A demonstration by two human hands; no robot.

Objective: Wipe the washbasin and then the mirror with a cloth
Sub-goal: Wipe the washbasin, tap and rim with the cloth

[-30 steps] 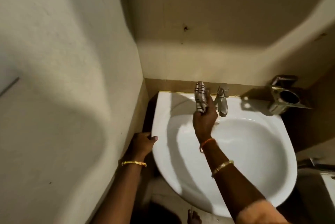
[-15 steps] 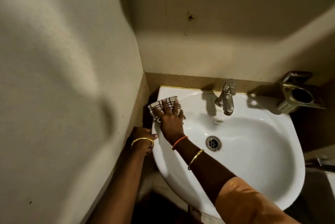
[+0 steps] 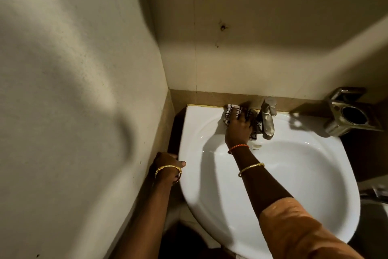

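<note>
Cloth (image 3: 232, 112) under right hand (image 3: 238, 127) on washbasin (image 3: 294, 185) rim

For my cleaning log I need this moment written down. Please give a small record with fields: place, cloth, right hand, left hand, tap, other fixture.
place: white ceramic washbasin in a wall corner
cloth: white cloth with dark check lines, on the back rim, just left of the tap
right hand: right hand presses the cloth on the rim; grip type unclear
left hand: left hand holds the basin's left edge
tap: grey metal tap, no water visible
other fixture: square metal wall holder, right of the basin
</note>
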